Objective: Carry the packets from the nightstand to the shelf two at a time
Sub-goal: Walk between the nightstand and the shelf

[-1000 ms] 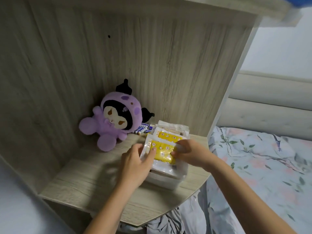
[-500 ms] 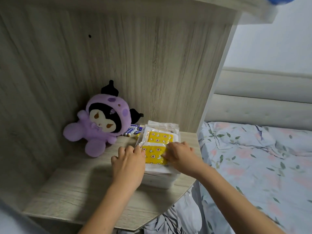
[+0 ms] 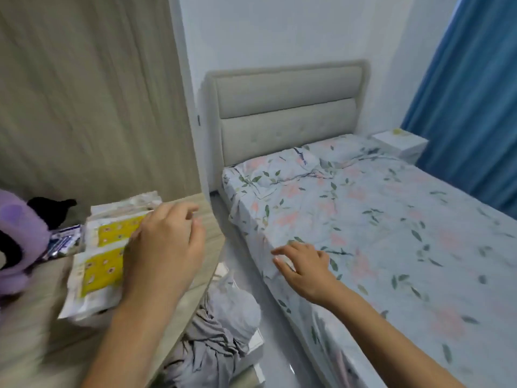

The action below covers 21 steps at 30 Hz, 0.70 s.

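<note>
Right hand (image 3: 303,268) has come off the packet stack since half a second ago and now hangs over the floral bed sheet (image 3: 391,219) at about 3 o'clock of the stack, fingers spread and loose, holding nothing. View has swung right too, bed and grey headboard (image 3: 288,113) now fill the middle. Left hand (image 3: 165,247) lies on the right side of the yellow-and-white packets (image 3: 103,256), covering their edge; blurred, cannot tell if it grips them or just rests. Packets stacked on the wooden nightstand (image 3: 204,219), at 9 o'clock in frame. Purple plush toy (image 3: 16,242) at 9 o'clock of the stack, small blue-white wrappers (image 3: 65,242) between them. Grey crumpled cloth (image 3: 218,331) below the nightstand edge. Blue curtain (image 3: 470,93) at 2 o'clock, white box (image 3: 400,141) beside it.
</note>
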Each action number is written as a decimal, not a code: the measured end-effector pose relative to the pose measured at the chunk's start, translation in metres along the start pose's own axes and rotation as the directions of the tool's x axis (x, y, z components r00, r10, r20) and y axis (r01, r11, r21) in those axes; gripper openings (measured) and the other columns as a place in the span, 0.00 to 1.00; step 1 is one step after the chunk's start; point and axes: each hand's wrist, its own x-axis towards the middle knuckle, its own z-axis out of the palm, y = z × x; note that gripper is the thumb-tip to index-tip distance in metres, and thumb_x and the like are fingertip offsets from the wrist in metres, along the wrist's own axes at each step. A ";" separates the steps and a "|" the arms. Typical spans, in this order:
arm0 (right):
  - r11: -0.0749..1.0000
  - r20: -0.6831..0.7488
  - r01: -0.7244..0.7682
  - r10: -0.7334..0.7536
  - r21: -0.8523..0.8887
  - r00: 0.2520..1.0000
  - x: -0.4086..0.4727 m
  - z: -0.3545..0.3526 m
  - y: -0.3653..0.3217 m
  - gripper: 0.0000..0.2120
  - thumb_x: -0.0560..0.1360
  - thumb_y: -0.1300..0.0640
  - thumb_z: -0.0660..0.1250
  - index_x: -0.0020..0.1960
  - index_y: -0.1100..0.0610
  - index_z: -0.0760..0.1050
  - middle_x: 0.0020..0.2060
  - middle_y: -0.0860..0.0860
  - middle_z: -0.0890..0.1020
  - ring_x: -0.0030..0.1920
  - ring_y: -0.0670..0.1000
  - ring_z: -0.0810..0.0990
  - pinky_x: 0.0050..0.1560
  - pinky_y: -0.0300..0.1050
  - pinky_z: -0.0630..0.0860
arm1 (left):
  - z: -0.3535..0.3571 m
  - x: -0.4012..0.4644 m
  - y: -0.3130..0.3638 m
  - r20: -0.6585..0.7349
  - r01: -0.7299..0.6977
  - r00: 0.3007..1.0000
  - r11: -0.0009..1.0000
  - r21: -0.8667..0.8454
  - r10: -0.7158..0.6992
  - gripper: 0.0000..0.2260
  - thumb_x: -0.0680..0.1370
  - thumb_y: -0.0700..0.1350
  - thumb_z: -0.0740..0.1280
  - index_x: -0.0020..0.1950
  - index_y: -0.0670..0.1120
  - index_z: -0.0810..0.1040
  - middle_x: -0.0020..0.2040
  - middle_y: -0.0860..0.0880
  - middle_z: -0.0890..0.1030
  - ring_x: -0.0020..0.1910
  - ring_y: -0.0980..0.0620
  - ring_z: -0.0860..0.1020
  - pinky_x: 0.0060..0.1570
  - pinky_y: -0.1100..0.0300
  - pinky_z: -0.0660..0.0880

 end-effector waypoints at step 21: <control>0.551 -0.065 -0.829 0.835 0.093 0.547 -0.462 -0.096 0.419 0.18 0.78 0.49 0.61 0.66 0.52 0.73 0.65 0.51 0.76 0.62 0.52 0.77 0.61 0.48 0.74 | 0.238 -0.292 0.469 0.649 -0.750 0.153 0.516 -0.415 0.745 0.17 0.81 0.57 0.56 0.66 0.56 0.73 0.61 0.53 0.78 0.61 0.50 0.74 0.53 0.54 0.73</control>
